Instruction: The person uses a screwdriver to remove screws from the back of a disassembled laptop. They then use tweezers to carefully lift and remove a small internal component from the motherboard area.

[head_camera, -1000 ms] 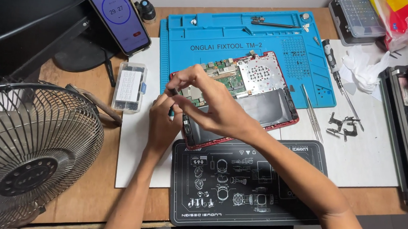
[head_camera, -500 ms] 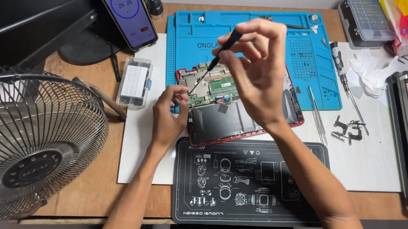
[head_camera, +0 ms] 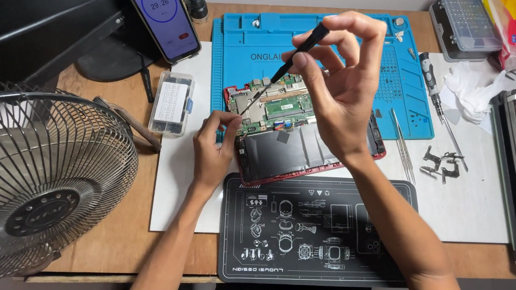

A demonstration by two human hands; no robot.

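An opened red-cased device (head_camera: 293, 147) lies on the white sheet, its green circuit board (head_camera: 272, 107) and dark battery exposed. My right hand (head_camera: 339, 78) is raised above it, fingers pinched on a thin black screwdriver (head_camera: 283, 69) whose tip slants down-left toward the board's left part. My left hand (head_camera: 213, 151) rests at the device's left edge, fingertips touching the case beside the board.
A blue silicone mat (head_camera: 405, 82) lies behind the device, a black printed mat (head_camera: 318, 232) in front. Tweezers (head_camera: 402, 145), a second screwdriver (head_camera: 437, 96) and small metal parts (head_camera: 442, 162) lie right. A metal fan (head_camera: 41, 179) stands left; a phone (head_camera: 161, 14) and clear box (head_camera: 172, 103) behind it.
My right hand rose from the device's left side and now holds the screwdriver high, tilted over the board. My left hand stayed at the left edge.
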